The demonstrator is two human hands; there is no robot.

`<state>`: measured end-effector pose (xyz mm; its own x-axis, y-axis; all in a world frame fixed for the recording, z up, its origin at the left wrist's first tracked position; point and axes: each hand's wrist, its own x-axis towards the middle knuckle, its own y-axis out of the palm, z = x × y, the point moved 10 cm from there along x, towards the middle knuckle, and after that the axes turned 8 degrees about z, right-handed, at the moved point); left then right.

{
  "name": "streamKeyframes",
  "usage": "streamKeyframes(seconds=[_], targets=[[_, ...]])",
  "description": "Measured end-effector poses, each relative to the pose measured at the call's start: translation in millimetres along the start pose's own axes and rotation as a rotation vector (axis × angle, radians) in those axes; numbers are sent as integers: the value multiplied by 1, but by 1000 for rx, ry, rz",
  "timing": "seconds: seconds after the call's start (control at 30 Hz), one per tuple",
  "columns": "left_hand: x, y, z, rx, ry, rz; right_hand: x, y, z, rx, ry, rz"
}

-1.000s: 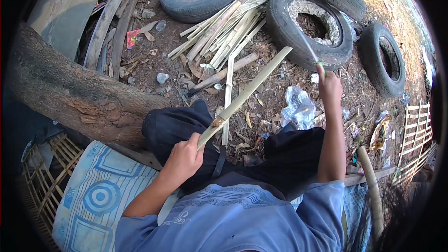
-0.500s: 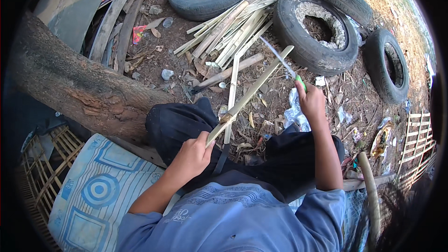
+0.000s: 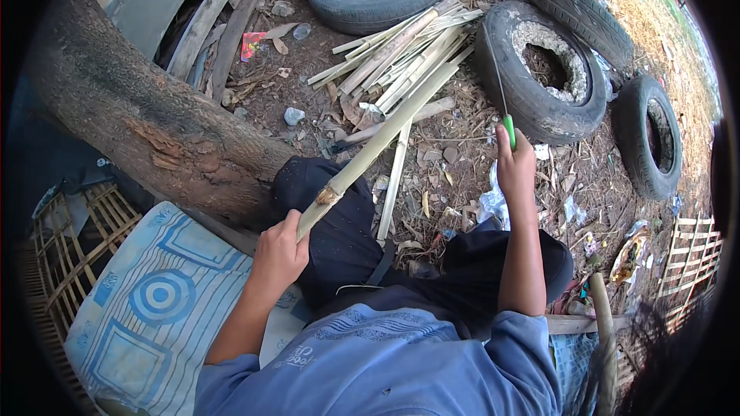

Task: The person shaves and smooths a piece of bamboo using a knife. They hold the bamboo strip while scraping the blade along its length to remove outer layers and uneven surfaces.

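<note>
Nearest, at about 7 o'clock from the middle of the view, the left hand (image 3: 279, 256) has its grip closed around the lower end of a bamboo strip (image 3: 379, 143), just below a node. From that grip the strip's long axis runs up toward 1 o'clock, over the dark-trousered knee and out above the littered ground, its far end lying visually against the pile of split bamboo (image 3: 405, 52). At 3 o'clock of the strip, apart from it, the right hand (image 3: 515, 166) is clenched on a green-handled knife (image 3: 505, 112) whose thin blade points to 12 o'clock. The blade is faint against the tyre (image 3: 541, 69) behind, its edge hard to make out.
</note>
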<state>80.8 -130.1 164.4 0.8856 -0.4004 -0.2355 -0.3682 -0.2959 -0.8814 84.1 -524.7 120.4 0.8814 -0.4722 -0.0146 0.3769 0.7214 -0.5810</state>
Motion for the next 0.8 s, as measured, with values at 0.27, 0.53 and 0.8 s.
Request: streamKeyframes(seconds=[0.27,0.53,0.8], targets=[[-12,21,40,-72,-186,79,-85,111,102,164,-325,535],[-4,35,28,66,-167,113,-90,147,92,-231,-526,508],[6,34,24,61,-124,67,-5,71,0,-90,-95,134]])
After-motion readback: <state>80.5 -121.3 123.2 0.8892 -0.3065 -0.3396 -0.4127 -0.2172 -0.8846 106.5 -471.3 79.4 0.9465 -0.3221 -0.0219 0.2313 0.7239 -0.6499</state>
